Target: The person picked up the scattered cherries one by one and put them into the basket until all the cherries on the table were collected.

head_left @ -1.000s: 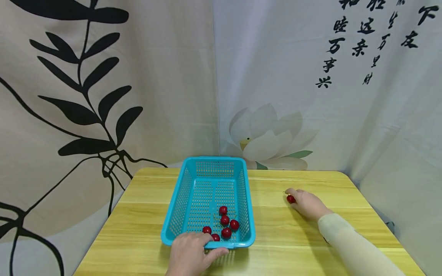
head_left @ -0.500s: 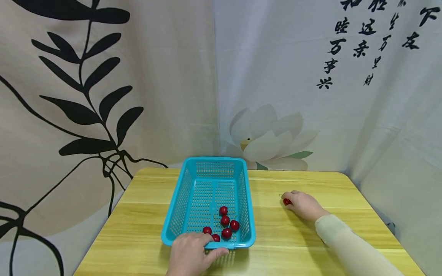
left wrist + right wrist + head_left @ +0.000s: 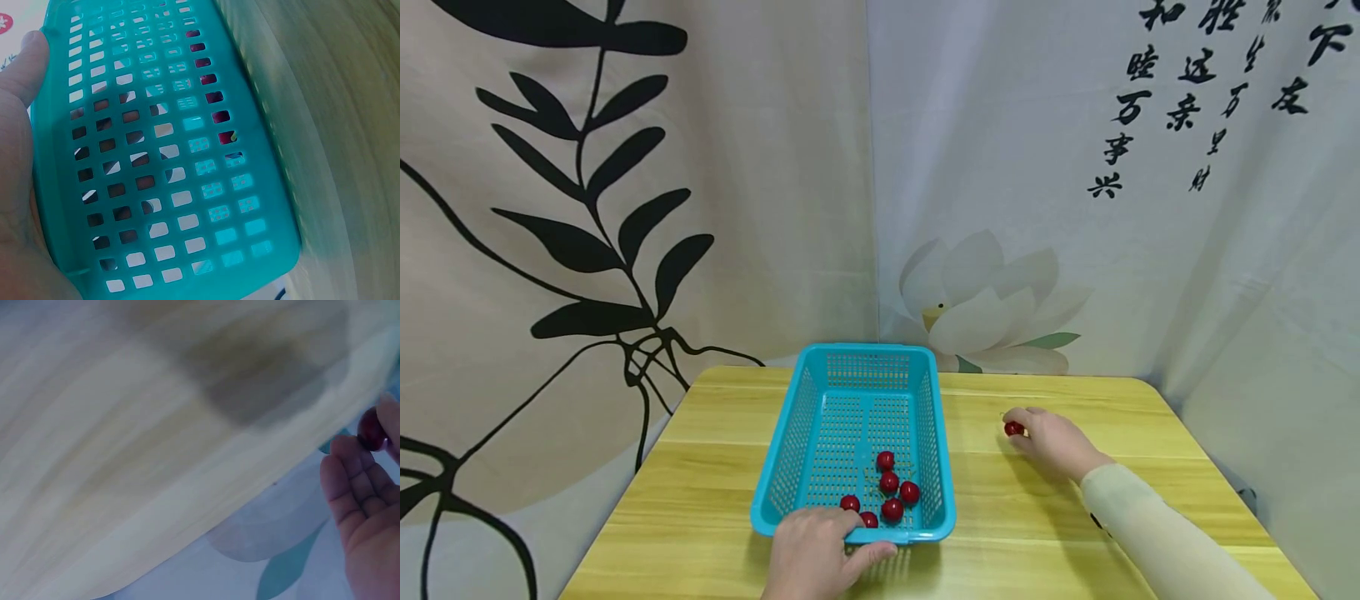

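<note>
A blue perforated plastic basket (image 3: 946,467) stands on the wooden table, with several red cherries (image 3: 892,509) at its near end. My left hand (image 3: 816,546) grips the near rim, fingers over the edge and thumb outside. In the left wrist view the basket's slotted wall (image 3: 150,144) fills the middle, with red fruit showing through some holes and part of the left hand (image 3: 15,144) at the rim. To the right of the basket, my right hand (image 3: 1052,442) pinches a dark red cherry (image 3: 1013,428) by thumb and fingertips. The right wrist view also shows this cherry (image 3: 371,430) at the fingertips.
The light wooden table (image 3: 677,500) reaches back to a hanging cloth (image 3: 775,167) printed with leaves, a lotus and writing. A shadow (image 3: 262,381) falls on the tabletop in the right wrist view.
My right hand has shifted a little to the left with the cherry, toward the basket. The left hand and the basket have stayed in place.
</note>
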The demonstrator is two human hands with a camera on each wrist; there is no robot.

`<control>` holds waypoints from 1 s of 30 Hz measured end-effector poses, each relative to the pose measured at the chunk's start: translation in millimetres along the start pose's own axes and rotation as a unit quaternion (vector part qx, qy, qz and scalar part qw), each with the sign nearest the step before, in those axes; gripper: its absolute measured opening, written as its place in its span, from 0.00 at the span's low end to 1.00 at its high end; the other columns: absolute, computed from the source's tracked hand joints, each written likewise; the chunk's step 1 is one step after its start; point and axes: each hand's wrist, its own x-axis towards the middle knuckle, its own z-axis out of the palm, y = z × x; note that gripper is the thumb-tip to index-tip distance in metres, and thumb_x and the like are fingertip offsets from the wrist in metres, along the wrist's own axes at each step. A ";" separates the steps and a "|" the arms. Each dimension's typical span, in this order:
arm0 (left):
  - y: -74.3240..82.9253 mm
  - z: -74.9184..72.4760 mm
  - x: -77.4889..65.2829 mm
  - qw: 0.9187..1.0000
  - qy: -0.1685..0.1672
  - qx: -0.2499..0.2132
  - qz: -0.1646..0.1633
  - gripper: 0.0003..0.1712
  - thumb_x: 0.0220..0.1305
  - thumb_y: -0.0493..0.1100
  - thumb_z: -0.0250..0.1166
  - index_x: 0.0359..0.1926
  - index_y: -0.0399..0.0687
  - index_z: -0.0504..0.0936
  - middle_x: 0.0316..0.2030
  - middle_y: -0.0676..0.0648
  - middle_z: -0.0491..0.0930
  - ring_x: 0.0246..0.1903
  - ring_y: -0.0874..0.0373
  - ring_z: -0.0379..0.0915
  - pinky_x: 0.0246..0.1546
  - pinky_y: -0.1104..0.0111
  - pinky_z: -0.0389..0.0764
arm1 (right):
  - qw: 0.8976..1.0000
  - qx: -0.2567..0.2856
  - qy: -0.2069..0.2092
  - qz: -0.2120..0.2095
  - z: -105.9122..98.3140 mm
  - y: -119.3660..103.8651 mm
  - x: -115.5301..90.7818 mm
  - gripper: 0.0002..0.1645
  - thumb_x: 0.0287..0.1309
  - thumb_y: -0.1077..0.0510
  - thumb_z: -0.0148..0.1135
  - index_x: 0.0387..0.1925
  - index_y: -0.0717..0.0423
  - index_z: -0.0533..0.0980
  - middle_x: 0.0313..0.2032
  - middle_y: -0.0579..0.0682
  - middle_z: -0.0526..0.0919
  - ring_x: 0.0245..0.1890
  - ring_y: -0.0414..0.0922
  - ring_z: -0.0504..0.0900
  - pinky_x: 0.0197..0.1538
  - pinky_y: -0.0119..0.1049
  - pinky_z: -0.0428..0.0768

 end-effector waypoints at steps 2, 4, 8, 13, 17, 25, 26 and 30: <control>-0.1 -0.2 0.0 1.000 0.000 0.002 0.000 0.31 0.44 0.78 0.66 0.11 0.67 0.65 0.10 0.65 0.56 0.12 0.69 0.53 0.14 0.75 0.56 | 1.000 0.016 0.008 -0.001 -6.5 -6.5 5.5 0.18 0.59 0.57 0.70 0.50 0.53 0.79 0.39 0.47 0.84 0.35 0.43 0.80 0.38 0.44 0.81; 0.1 -0.6 0.2 1.000 0.003 0.001 0.001 0.30 0.44 0.78 0.67 0.11 0.66 0.66 0.10 0.65 0.57 0.12 0.69 0.53 0.14 0.75 0.56 | 0.999 0.030 0.015 -0.003 -13.4 -13.9 12.1 0.18 0.60 0.56 0.70 0.50 0.54 0.79 0.39 0.47 0.84 0.36 0.42 0.80 0.38 0.44 0.82; 0.5 -1.0 0.8 1.000 0.006 -0.005 0.002 0.30 0.44 0.77 0.67 0.11 0.66 0.67 0.10 0.65 0.58 0.12 0.69 0.53 0.14 0.75 0.55 | 0.998 0.052 0.026 -0.005 -27.8 -33.1 26.3 0.17 0.62 0.52 0.68 0.50 0.52 0.79 0.39 0.44 0.83 0.35 0.39 0.78 0.39 0.42 0.82; 0.3 0.0 0.5 1.000 0.007 -0.003 0.004 0.30 0.46 0.79 0.64 0.11 0.66 0.69 0.10 0.65 0.62 0.12 0.69 0.55 0.14 0.75 0.58 | 0.996 0.079 0.035 -0.021 -42.1 -64.6 39.6 0.17 0.62 0.52 0.67 0.51 0.51 0.79 0.38 0.41 0.82 0.34 0.37 0.77 0.39 0.41 0.82; 0.2 1.0 0.0 1.000 0.000 -0.006 0.001 0.29 0.47 0.79 0.64 0.13 0.65 0.73 0.11 0.65 0.64 0.13 0.70 0.58 0.15 0.74 0.60 | 0.993 0.097 0.046 -0.056 -46.9 -90.7 47.3 0.16 0.62 0.53 0.68 0.50 0.51 0.79 0.38 0.39 0.81 0.33 0.35 0.76 0.38 0.38 0.82; -0.2 2.1 -0.5 1.000 -0.014 -0.002 -0.001 0.28 0.48 0.79 0.63 0.16 0.64 0.79 0.12 0.64 0.67 0.13 0.69 0.61 0.15 0.74 0.63 | 0.983 0.097 0.066 -0.138 -45.3 -136.9 55.8 0.18 0.61 0.53 0.69 0.52 0.49 0.79 0.38 0.37 0.81 0.32 0.32 0.75 0.34 0.32 0.81; -0.4 2.2 -0.5 1.000 -0.012 -0.001 -0.001 0.28 0.48 0.79 0.63 0.16 0.65 0.78 0.11 0.64 0.67 0.13 0.68 0.61 0.15 0.74 0.62 | 0.982 0.094 0.068 -0.148 -44.3 -142.1 56.9 0.18 0.61 0.53 0.69 0.52 0.49 0.78 0.38 0.38 0.82 0.32 0.32 0.75 0.34 0.32 0.81; -1.4 3.0 -0.5 1.000 -0.001 0.003 0.004 0.28 0.47 0.80 0.62 0.14 0.66 0.74 0.11 0.65 0.63 0.12 0.69 0.58 0.14 0.74 0.60 | 0.979 0.092 0.053 -0.176 -35.7 -159.5 61.4 0.19 0.62 0.52 0.68 0.53 0.49 0.78 0.41 0.41 0.82 0.33 0.34 0.76 0.35 0.32 0.81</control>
